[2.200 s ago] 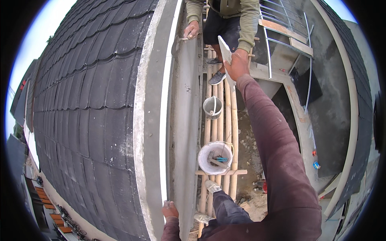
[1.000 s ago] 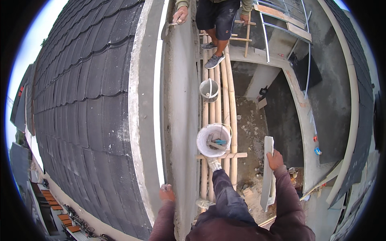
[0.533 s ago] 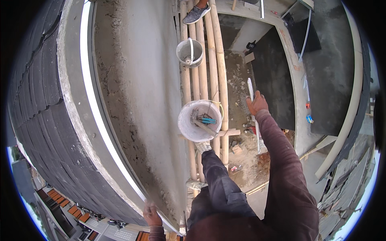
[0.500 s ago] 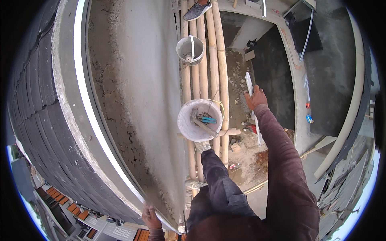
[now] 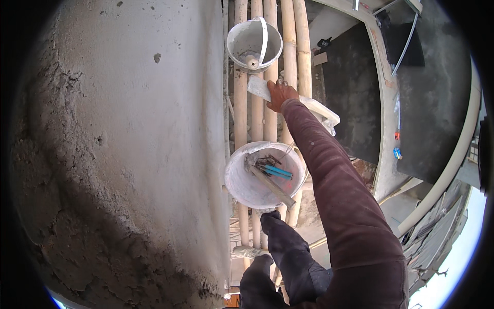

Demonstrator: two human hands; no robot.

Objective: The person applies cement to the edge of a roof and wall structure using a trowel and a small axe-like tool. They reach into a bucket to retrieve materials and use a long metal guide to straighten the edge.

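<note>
My right hand (image 5: 281, 94) reaches forward over the bamboo poles, its fingers wrapped round a long pale plastering float (image 5: 320, 110). One flat end of the float sticks out left of my fingers, just below the far bucket (image 5: 236, 44); the other end shows beyond my wrist. That bucket is grey, with a white handle arched over it and a little grey material at the bottom. Nearer to me stands a whitish bucket (image 5: 236, 177) holding a wooden-handled tool (image 5: 272, 186) and blue-handled tools (image 5: 278, 171). My left hand is out of view.
Several bamboo poles (image 5: 241, 113) form a narrow walkway under my feet. Along its left runs a grey plastered surface (image 5: 170, 103), rough and dark toward the lower left. To the right, the walkway drops to a lower level with dark wall panels (image 5: 350, 98).
My right hand has swung the float leftward, from over the drop to above the poles. My view has shifted toward the plastered surface. My left hand and the other person's shoe have left view.
</note>
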